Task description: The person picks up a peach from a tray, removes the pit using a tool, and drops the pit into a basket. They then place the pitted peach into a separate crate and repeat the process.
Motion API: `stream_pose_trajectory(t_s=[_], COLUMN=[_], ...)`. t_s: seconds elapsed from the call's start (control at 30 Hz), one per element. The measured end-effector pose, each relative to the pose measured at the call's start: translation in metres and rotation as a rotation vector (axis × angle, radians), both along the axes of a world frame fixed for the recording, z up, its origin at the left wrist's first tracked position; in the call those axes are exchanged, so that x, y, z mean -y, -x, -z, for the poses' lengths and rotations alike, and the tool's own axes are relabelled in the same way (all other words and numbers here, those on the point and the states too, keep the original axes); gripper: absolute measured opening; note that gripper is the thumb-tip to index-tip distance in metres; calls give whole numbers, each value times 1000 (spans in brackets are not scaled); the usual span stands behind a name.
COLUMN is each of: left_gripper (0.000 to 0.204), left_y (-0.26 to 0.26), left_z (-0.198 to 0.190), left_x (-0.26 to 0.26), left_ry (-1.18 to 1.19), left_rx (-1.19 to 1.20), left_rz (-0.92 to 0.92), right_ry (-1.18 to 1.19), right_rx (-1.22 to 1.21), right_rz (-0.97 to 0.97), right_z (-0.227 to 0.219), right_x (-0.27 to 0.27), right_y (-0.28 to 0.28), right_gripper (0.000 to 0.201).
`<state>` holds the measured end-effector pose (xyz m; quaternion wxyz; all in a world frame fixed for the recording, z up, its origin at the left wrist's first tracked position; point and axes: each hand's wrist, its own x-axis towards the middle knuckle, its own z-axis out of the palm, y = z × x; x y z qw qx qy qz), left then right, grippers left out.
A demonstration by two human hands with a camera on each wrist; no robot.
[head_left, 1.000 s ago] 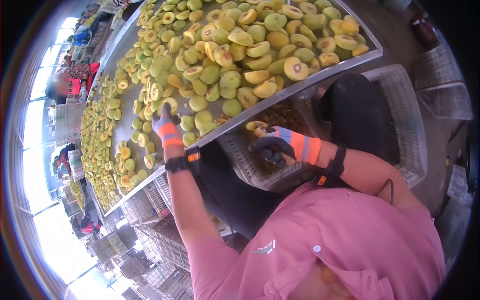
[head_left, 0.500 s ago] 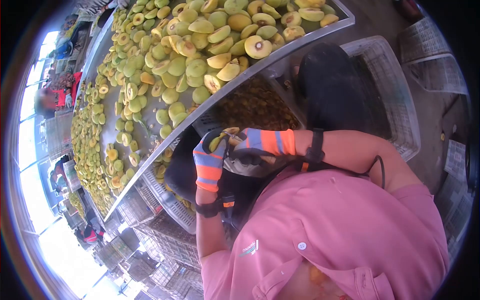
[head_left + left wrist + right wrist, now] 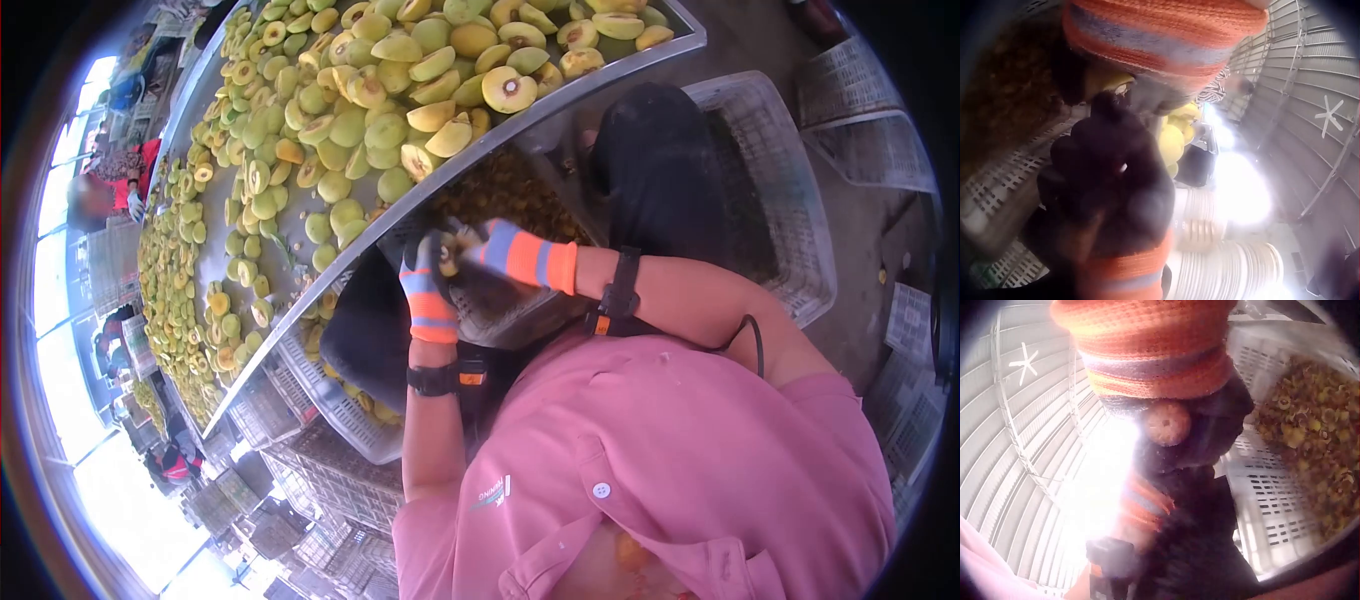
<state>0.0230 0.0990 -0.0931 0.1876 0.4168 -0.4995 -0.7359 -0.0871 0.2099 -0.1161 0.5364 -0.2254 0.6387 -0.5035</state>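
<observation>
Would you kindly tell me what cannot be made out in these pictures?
Pale fruit piece in the left hand: outline blurred in the head view, partly covered by fingers.
Round brown handle end in the right hand: gloved palm hides what it belongs to, right wrist view.
Silver metal table: cut off by the head view's top edge.
Lettering on the pink shirt: too small, head view.

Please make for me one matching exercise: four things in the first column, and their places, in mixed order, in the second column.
Things:
1. Halved yellow-green fruits
2. Brown-yellow fruit scraps
3. Round brown handle end
4. Pink buttoned shirt

Places:
A. In the right hand
B. On the person's upper body
C. On the metal-edged table
D. In a white slotted crate

Pairs: 1-C, 2-D, 3-A, 4-B
</observation>
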Motion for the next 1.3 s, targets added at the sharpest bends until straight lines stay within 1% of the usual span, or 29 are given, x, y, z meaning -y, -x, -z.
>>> stream_pose_trajectory(t_s=[0.03, 0.07, 0.1, 0.13, 0.2, 0.23, 0.27, 0.33, 0.37, 0.43, 0.5, 0.57, 0.63, 0.67, 0.73, 0.77, 0.8, 0.87, 0.9, 0.97, 1.07, 1.2, 1.27, 1.3], left_gripper=[22, 28, 35, 38, 42, 43, 39, 33, 32, 31, 34, 44, 40, 34, 22, 20, 21, 22, 25, 31, 36, 29, 28, 28], left_y=[-10, -19, -23, -16, -20, -22, -24, -12, -8, -2, -1, 0, -3, -4, -1, 2, 5, 11, 13, 16, 17, 23, 25, 25], left_z=[9, 12, 8, -19, -19, -22, -26, -48, -51, -51, -48, -36, -21, -14, -12, -11, -12, -16, -17, -18, -12, -24, -25, -26], left_x=[7, 8, 7, -4, -2, -3, -6, -15, -19, -24, -26, -25, -22, -21, -22, -24, -25, -29, -32, -35, -33, -28, -28, -27], left_ry=[315, 416, 517, 405, 836, 1047, 1098, 1202, 1163, 973, 918, 1000, 875, 831, 760, 732, 610, 365, 330, 261, 417, 276, 245, 273], left_rx=[-11, -17, -24, -29, 45, 91, 121, 163, 149, 59, 41, 85, 47, 25, -22, -50, -91, -170, -184, -213, -155, -200, -201, -184], left_rz=[94, 120, 141, 87, 141, 174, 203, 269, 267, 194, 160, 167, 131, 106, 49, 19, -44, -167, -187, -221, -206, -208, -222, -201], right_ry=[30, 60, 161, 161, 157, 159, 160, 142, 122, 62, -14, -41, -51, -47, -29, -19, -9, -44, -62, -81, -68, -71, -52, -44], right_rx=[-12, -25, -137, -183, -264, -268, -270, -324, -374, -474, -568, -623, -666, -680, -696, -698, -702, -701, -699, -712, -713, -705, -711, -714], right_rz=[24, 52, 45, 23, -36, -80, -119, -177, -201, -219, -210, -247, -259, -254, -240, -226, -212, -260, -282, -254, -220, -196, -198, -199], right_z=[4, 7, 9, 8, 6, -9, -23, -47, -54, -58, -56, -54, -47, -43, -40, -39, -42, -49, -53, -47, -49, -72, -67, -62], right_x=[2, 2, 0, -3, -10, -11, -15, -19, -20, -19, -18, -17, -16, -16, -14, -13, -12, -14, -14, -14, -13, -17, -15, -14], right_y=[7, 11, 9, 8, 3, 4, 7, 13, 14, 16, 15, 14, 13, 11, 8, 8, 8, 11, 12, 8, 10, 20, 19, 19], right_gripper=[45, 45, 42, 42, 41, 41, 42, 43, 44, 45, 45, 45, 43, 42, 40, 40, 39, 42, 44, 42, 40, 38, 38, 38])
